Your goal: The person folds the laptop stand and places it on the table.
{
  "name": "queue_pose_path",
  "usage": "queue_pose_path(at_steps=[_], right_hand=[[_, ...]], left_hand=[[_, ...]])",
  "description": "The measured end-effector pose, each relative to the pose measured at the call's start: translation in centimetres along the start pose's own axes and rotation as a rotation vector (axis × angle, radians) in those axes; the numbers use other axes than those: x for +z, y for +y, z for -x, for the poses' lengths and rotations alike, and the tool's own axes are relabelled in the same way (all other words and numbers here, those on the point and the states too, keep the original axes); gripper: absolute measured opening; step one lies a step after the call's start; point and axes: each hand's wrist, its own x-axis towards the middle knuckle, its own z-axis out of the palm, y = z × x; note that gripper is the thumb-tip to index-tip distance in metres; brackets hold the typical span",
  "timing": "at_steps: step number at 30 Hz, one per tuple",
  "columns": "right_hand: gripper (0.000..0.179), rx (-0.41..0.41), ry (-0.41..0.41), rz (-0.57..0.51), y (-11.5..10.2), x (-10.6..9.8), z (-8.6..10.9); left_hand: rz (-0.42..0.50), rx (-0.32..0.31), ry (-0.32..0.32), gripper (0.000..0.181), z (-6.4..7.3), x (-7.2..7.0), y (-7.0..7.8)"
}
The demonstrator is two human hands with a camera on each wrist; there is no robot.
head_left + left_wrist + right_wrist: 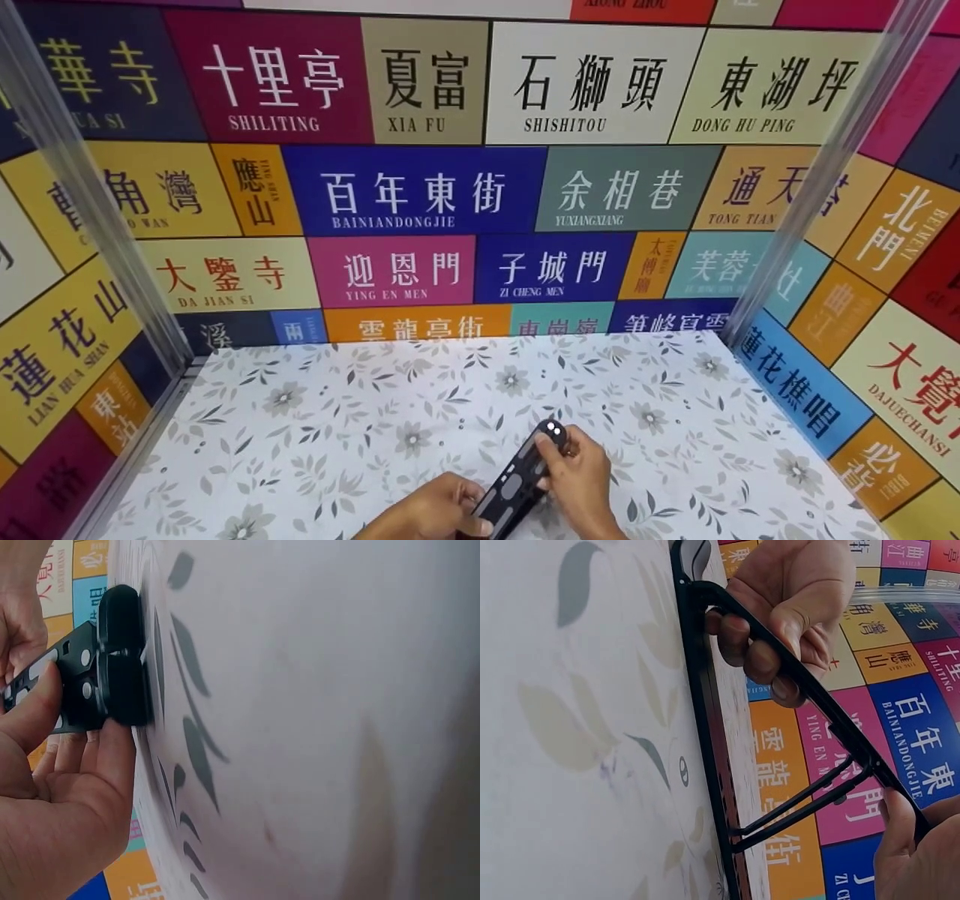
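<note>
Both hands hold a black folding laptop stand (512, 484) with grey pads, slanting over the patterned table. My left hand (431, 508) grips its near end, thumb on top, as the left wrist view also shows, beside two rounded black end pieces (120, 652). At the far end, my right hand (581, 476) pinches the stand, its thumb on the upper face. From the side, in the right wrist view, the upper bar (825, 701) is raised from the lower bar (709, 712), with thin struts (802, 802) between them. The stand partly hides the left fingers.
White cloth with grey flowers and leaves covers the table (412, 390). A wall of coloured sign panels (416, 191) stands behind it and along both sides. Clear upright strips (97, 187) mark the corners.
</note>
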Motion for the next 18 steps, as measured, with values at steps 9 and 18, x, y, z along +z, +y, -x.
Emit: queue_pose_path(at_steps=[9, 18], right_hand=[[0.023, -0.016, 0.045, -0.037, 0.3, 0.4, 0.3], [0.029, 0.005, 0.061, -0.047, 0.4, 0.5, 0.3]], left_hand=[[0.071, 0.064, -0.005, 0.017, -0.4, -0.4, -0.4], [-0.006, 0.066, -0.003, 0.021, -0.7, -1.3, -0.2]])
